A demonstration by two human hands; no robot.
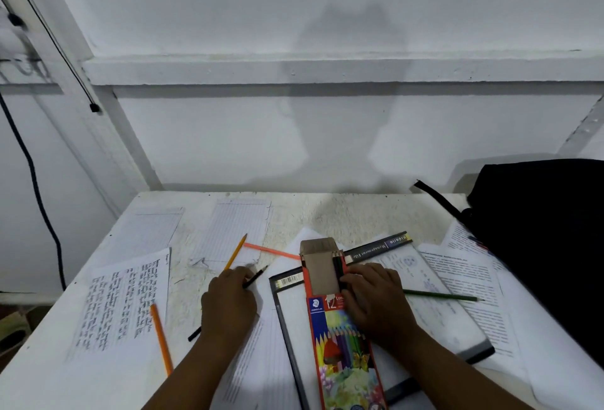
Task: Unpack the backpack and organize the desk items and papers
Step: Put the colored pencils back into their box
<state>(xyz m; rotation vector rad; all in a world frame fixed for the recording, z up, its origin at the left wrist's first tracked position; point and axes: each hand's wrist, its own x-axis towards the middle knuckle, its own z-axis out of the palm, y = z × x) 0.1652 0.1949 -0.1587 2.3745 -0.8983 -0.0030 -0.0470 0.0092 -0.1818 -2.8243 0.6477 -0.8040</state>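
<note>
The orange cardboard box of coloured pencils [343, 337] lies in the lower middle of the frame on a grey-edged clear plastic file folder [457, 341], its long axis running from the bottom edge up the frame and its open flap at the upper end. A few dark pencils already stand in that mouth, and the right hand [376, 302] lies over the box's upper right side, fingers curled at those pencils; whether it pinches them or only steadies them I cannot tell.

Just left of the box, the left hand [228, 302] grips a black pencil [255, 279] whose tip points up and right, towards the box mouth. The pencil lies nearly along the box's axis, so I judge the left hand the nearer one to slide it in.

Further out on the white tabletop [359, 210], a loose orange pencil [161, 341] sits lower left, a yellow pencil [236, 251] above the left hand, and a green pencil [441, 295] to the right, among handwritten sheets [124, 298]. The black backpack [549, 239] fills the right edge.
</note>
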